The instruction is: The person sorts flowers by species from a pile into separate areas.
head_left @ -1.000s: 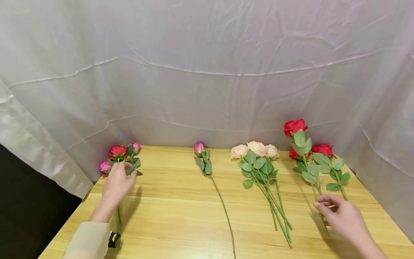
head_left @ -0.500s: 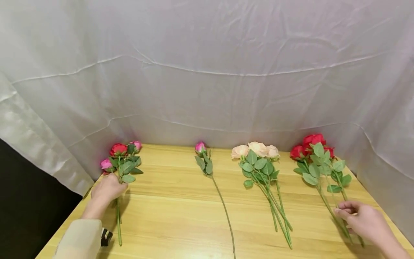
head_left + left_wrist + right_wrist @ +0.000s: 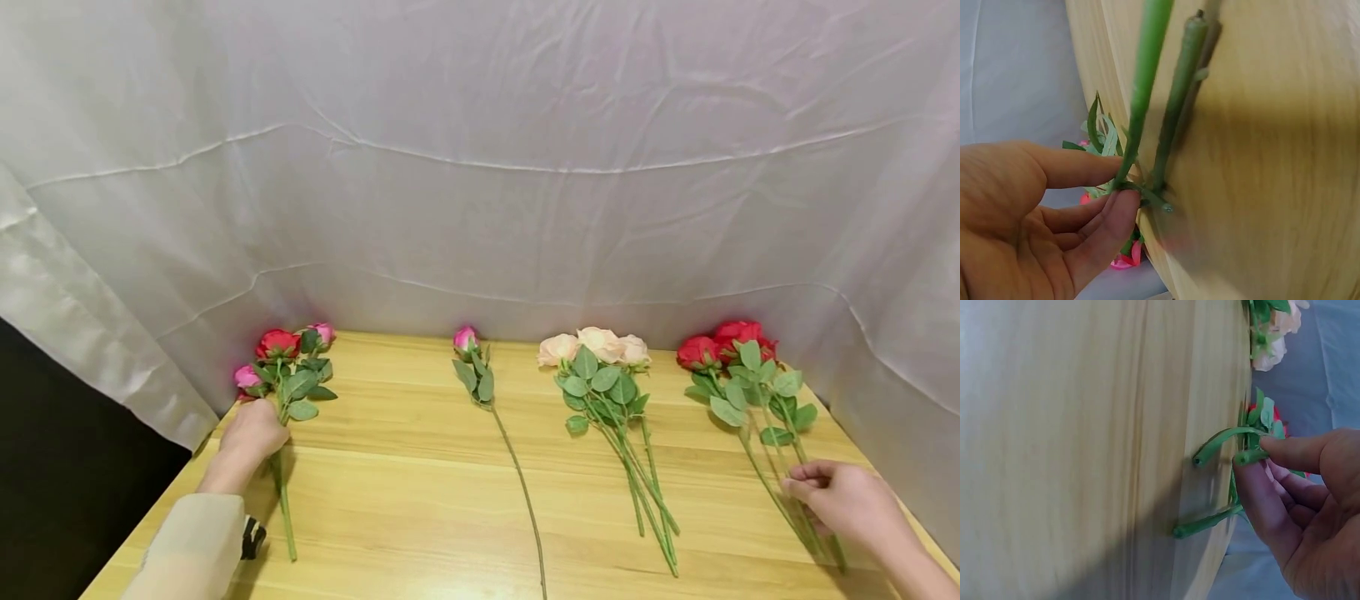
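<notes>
Over the last second the right hand [image 3: 851,504] has lowered a full red fabric rose with green leaves [image 3: 738,337], which stood raised above its neighbours, so its bloom now sits among the other red roses [image 3: 698,353] at the right end of the pale wood tabletop [image 3: 390,500]. Its thumb and forefinger remain pinched on a green stem, as the right wrist view shows, so the flower seems placed but not released. The left hand [image 3: 253,433] has slid from just under a red rose with a leafy green stem [image 3: 277,343] to lower down, baring its leaves; its fingers pinch that stem, whose lower end has swung slightly rightward. This bloom lies at the left end, between two small magenta-pink rosebuds [image 3: 245,377], so by colour it appears to be still apart from the other reds. The lone pink bud [image 3: 465,339] and the bunch of pale peach roses [image 3: 598,343], lying between the two hands, are untouched.
</notes>
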{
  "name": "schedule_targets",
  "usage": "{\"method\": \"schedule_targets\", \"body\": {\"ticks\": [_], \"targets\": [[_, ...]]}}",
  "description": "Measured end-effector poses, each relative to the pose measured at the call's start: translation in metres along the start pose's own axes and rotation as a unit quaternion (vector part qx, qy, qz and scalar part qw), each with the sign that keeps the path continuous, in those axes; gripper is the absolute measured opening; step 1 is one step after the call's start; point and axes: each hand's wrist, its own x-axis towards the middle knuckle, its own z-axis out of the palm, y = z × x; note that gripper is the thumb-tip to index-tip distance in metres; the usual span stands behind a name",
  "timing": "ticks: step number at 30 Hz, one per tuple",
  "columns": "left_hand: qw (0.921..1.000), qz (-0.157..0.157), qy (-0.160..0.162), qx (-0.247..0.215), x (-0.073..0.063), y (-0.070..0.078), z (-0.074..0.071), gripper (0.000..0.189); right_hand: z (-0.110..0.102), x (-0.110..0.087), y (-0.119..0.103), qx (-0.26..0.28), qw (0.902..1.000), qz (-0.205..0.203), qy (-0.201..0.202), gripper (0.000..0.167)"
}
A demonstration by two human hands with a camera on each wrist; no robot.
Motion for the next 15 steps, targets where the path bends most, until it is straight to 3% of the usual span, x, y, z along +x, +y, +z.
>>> {"method": "schedule_targets", "body": {"ticks": [5, 11, 15], "targets": [[0.9995, -0.017, -0.026, 0.001, -0.002, 0.011, -0.008, 0.011, 0.004, 0.004, 0.003, 0.028, 0.9996, 0.002, -0.008, 0.035], [0.9997, -0.021, -0.014, -0.003, 0.014, -0.010, 0.008, 0.012, 0.008, 0.006, 0.005, 0.041, 0.9989, 0.010, -0.021, 0.035], [0.9997, -0.022, -0.006, -0.013, 0.002, 0.003, -0.006, 0.012, 0.009, 0.005, 0.005, 0.043, 0.9988, 0.015, -0.019, 0.037]]}}
